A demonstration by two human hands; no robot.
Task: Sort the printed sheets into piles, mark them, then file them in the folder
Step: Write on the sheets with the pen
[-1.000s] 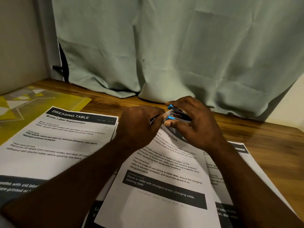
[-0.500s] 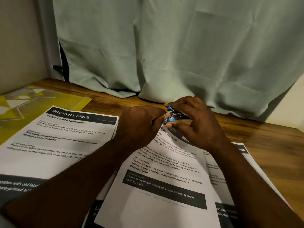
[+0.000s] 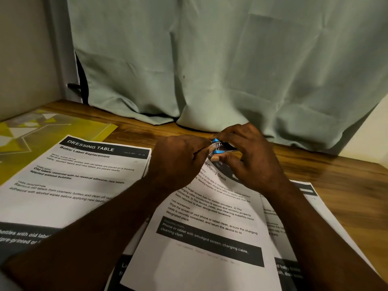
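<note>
Wooden counter (image 3: 336, 175), curtain (image 3: 210, 59) behind.
Right grip (image 3: 252, 162) pinches stapler (image 3: 220, 148), axis left-right, over sheet's (image 3: 210, 227) far corner; left grip (image 3: 178, 162) curled at its left end, hold unclear.

The sheets (image 3: 84, 185) are white with black print and black bands carrying white lettering, and the folder (image 3: 63, 127) is yellow with white and grey triangles and thin pale lines. The stapler (image 3: 219, 148) is blue and silver, the table (image 3: 336, 175) brown wood grain, the curtain (image 3: 231, 59) plain pale grey-green.
</note>
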